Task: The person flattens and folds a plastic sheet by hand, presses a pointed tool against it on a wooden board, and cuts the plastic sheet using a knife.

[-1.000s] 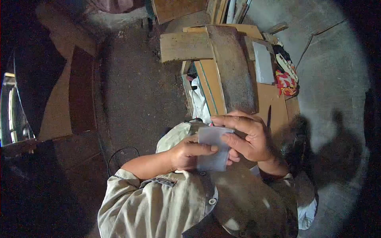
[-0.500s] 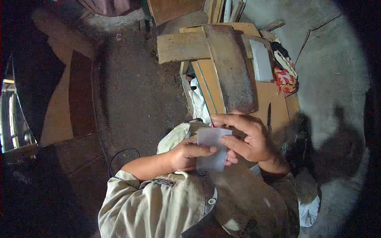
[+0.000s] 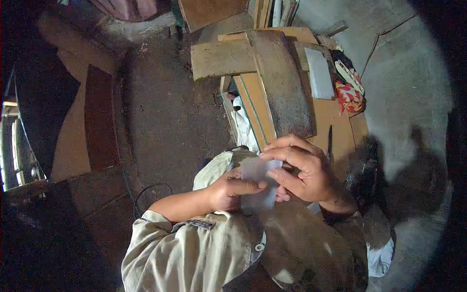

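Observation:
My left hand (image 3: 231, 191) grips a small, translucent whitish plastic sheet (image 3: 257, 187) in front of my body, thumb on top and fingertips showing past its right edge. Whether this is one sheet or a thin stack of them, I cannot tell. My right hand (image 3: 306, 170) is at the sheet's upper right, its thumb pressed on the surface. The index and middle fingers of that hand reach over the top edge, bent and slightly apart. What lies under the right fingertips is hidden.
A low bench of wooden boards (image 3: 284, 87) stands ahead of me. On it are a pile of clear-white plastic (image 3: 320, 73), a red-patterned wrapper or cloth (image 3: 349, 97) and a thin dark blade-like object (image 3: 330, 141). White material (image 3: 243, 126) sits in a gap beside the boards.
The fingers of my right hand have lifted and spread a little over the sheet's top edge. My left hand stays almost still, holding the sheet.

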Motion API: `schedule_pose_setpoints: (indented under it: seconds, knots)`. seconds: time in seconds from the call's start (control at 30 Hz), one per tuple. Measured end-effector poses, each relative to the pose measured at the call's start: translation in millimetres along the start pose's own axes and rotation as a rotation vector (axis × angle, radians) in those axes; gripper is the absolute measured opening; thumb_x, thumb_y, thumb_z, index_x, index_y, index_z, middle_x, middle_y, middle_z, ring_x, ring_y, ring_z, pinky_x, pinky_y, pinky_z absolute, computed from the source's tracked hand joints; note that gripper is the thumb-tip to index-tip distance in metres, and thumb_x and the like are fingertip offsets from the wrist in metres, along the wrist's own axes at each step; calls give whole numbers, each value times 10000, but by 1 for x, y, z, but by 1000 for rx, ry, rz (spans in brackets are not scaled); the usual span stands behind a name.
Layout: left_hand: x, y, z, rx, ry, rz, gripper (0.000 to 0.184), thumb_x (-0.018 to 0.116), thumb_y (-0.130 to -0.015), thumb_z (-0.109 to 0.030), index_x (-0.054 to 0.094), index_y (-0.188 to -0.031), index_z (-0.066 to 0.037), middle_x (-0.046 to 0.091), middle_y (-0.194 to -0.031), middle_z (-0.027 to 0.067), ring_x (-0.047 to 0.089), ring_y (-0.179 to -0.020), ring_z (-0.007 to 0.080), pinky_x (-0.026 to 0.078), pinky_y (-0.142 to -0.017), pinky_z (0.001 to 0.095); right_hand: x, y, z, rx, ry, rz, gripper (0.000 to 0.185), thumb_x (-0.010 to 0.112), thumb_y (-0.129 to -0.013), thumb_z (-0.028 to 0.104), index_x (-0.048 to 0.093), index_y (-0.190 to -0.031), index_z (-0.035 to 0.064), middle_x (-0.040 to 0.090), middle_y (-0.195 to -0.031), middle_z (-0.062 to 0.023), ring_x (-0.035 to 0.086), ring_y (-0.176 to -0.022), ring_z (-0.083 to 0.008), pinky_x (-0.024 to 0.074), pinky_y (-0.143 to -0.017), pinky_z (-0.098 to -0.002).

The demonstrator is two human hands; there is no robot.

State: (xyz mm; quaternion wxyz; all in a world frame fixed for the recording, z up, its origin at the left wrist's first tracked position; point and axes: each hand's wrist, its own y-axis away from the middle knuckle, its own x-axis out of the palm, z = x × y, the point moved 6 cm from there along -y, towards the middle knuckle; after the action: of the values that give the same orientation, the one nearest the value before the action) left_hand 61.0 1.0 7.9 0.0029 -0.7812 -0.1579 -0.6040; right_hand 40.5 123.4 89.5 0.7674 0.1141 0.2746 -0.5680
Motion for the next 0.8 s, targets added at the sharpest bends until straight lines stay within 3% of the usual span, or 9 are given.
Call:
schedule_pose_setpoints:
  seconds: [0.23,0.43,0.63,0.73,0.8]
  knots:
    - [-4,-3,1,30,-167,61,348,470,-917,-56,431,-1244,56,587,-1106,190,556,-1140,326,411,-1022,410,1,-1,-2,84,-70,40,234,665,-792,58,645,-1017,-3,627,-992,-142,624,-932,-254,488,-786,-324]
    - [0,-4,-1,21,-257,96,316,469,-913,-64,471,-1209,48,597,-1088,173,571,-1106,297,403,-1016,393,-1,-5,-7,43,-147,47,181,634,-836,78,638,-984,-25,633,-910,-122,626,-826,-208,478,-732,-298]
    - [4,4,-7,2,-382,29,284,496,-912,-97,519,-1160,39,615,-1081,154,573,-1090,256,398,-996,373,4,-9,-15,244,-371,143,144,625,-855,78,639,-954,-24,618,-828,-83,587,-733,-140,453,-662,-271]
    - [6,2,-5,-2,-442,61,291,503,-915,-109,523,-1171,28,628,-1070,134,568,-1088,234,396,-982,359,3,-14,-16,200,-319,227,137,623,-865,91,639,-950,-16,618,-830,-77,583,-734,-125,454,-662,-272]
    - [7,2,-4,-6,-424,105,293,504,-918,-115,525,-1177,22,634,-1065,124,565,-1087,224,391,-979,351,9,-12,-19,331,-386,387,187,590,-907,140,617,-988,-26,631,-855,-79,598,-774,-105,495,-646,-273]
